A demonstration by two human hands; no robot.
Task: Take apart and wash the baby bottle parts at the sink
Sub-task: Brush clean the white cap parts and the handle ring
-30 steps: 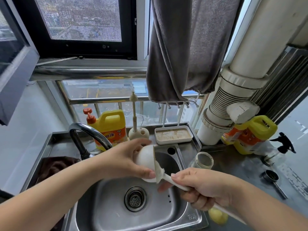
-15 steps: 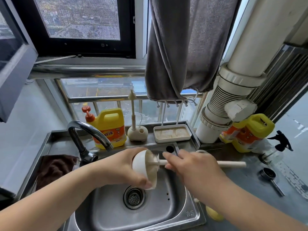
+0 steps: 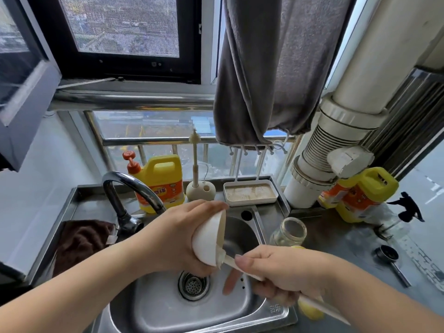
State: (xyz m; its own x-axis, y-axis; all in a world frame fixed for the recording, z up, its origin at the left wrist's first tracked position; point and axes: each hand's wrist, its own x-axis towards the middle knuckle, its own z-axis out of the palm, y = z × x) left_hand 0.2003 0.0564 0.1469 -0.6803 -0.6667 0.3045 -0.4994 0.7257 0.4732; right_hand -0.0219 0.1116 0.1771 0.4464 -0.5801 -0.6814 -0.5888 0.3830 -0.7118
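From the head camera, the left hand (image 3: 173, 239) wraps its fingers and thumb round a white bottle cap (image 3: 208, 239), holding it over the steel sink (image 3: 153, 308) with the open mouth turned to the right. The right hand (image 3: 283, 272) is curled tight on the pale handle of a bottle brush (image 3: 322, 308), whose head pokes into the lower rim of the cap. The handle runs down and right, out past the wrist.

Half a second ago the brush lay nearly level, handle pointing right above the counter, with the right hand seen from the back and its bristles at the middle of the cap's mouth. Now the right hand has dropped lower and turned so the thumb lies on top, and the handle slants toward the bottom right corner. The cap has tilted with its rim a little higher. The glass bottle (image 3: 289, 233), hidden behind the right hand before, stands in view on the counter just right of the basin, mouth open.

Behind the sink stand the curved tap (image 3: 131, 188), a yellow detergent jug (image 3: 159, 182), a small brush in its stand (image 3: 200, 188) and a white tray (image 3: 249, 193). A brown cloth (image 3: 81, 239) lies left of the tap. A grey towel (image 3: 271, 68) hangs at the window.
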